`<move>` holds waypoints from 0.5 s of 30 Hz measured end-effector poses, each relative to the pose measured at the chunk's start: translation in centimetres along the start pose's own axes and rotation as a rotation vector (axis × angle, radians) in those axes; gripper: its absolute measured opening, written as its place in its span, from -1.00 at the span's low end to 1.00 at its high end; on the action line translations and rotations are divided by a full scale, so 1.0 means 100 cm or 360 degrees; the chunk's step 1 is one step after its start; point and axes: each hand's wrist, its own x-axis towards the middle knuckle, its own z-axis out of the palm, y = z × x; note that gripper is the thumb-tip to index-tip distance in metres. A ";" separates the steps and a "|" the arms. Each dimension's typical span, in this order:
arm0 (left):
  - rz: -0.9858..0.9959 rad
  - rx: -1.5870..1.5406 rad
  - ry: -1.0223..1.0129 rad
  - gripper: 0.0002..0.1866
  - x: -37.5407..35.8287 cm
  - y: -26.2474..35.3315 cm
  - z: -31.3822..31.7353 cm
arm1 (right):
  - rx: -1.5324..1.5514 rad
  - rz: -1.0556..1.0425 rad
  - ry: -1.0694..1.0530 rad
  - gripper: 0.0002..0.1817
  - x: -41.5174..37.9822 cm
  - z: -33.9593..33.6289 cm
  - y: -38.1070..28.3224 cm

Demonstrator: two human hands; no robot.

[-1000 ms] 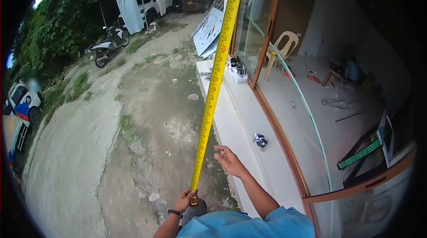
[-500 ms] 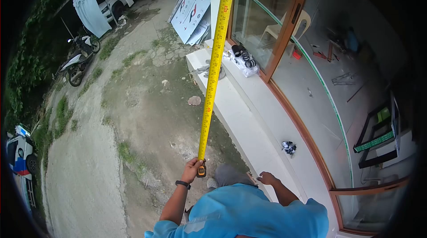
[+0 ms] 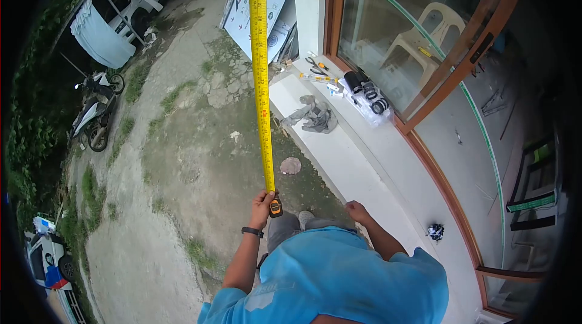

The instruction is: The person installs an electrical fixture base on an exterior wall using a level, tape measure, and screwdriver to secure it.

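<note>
My left hand, a dark band on its wrist, is closed around a black and orange tape measure. Its long yellow blade runs out ahead and leaves the top of the view, so its far end is hidden. To the right, my right hand hangs with curled fingers beside the white step; no object shows in it. On that step lies a crumpled grey cloth. Pliers and black rolls in clear plastic rest on the upper ledge.
A brown-framed glass sliding door stands at the right, with a plastic chair behind the glass. A flat stone lies on the rough ground. Printed panels lean ahead; a motorcycle is parked left.
The view has moved forward and turned, bringing the pliers and grey cloth more into sight. The tape blade now leans slightly left instead of right. My left hand still holds the tape measure.
</note>
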 end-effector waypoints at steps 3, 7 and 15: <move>-0.0015 -0.0010 0.0012 -0.78 0.090 0.047 -0.030 | 0.0380 -0.0146 -0.0228 -0.59 0.082 -0.036 -0.215; -0.0020 -0.0012 -0.0060 -0.79 0.223 0.073 -0.069 | 0.0397 -0.0453 -0.0103 -0.62 0.213 -0.032 -0.302; 0.0125 -0.0084 -0.0421 -0.79 0.527 0.189 -0.073 | 0.0206 0.0365 -0.0285 -0.28 0.348 0.012 -0.259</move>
